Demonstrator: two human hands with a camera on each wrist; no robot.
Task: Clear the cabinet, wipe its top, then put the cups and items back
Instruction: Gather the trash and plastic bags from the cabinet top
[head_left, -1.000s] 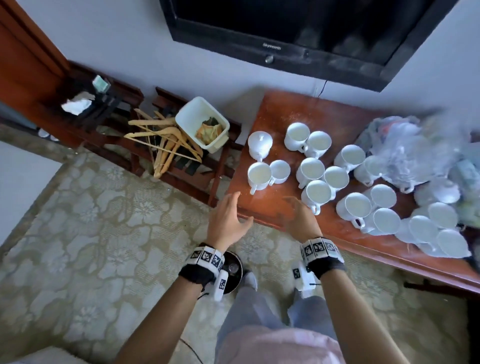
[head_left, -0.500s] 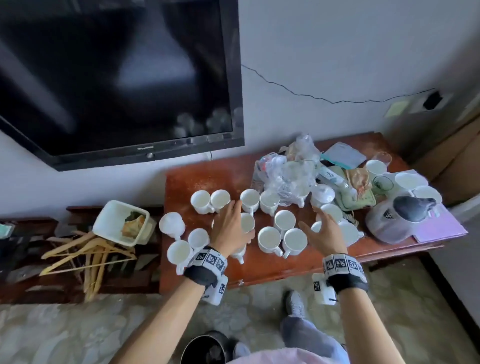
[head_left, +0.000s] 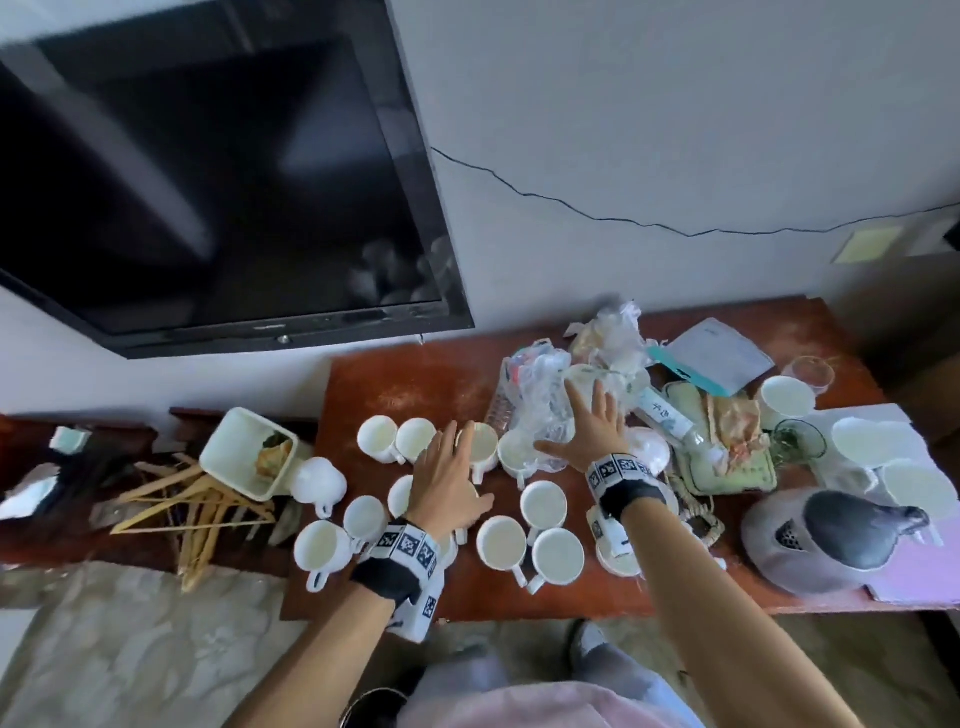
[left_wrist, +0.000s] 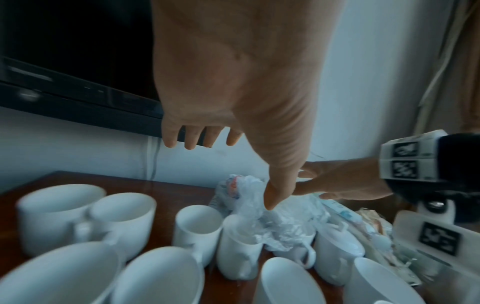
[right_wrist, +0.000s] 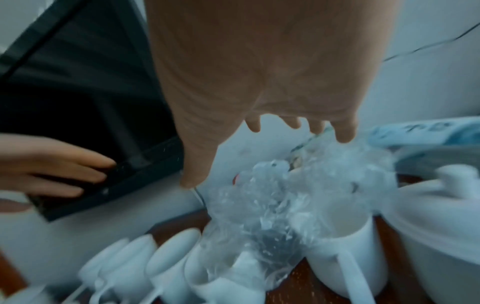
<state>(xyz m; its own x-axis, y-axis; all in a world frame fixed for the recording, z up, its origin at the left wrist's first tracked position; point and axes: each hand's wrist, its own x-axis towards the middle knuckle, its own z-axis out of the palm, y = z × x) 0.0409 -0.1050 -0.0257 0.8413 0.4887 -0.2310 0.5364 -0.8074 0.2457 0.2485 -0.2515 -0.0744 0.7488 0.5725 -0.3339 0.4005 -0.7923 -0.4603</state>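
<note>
Red-brown wooden cabinet top (head_left: 571, 603) is crowded: white ceramic cups (head_left: 543, 504) fill its left and middle, and a crumpled clear plastic bag (head_left: 535, 400) lies behind them toward the wall. Right hand (head_left: 592, 426), fingers spread and holding nothing, is directly over the bag, so nearer to it. Left hand (head_left: 447, 483), likewise spread and empty, hovers over the cups beside it.
</note>
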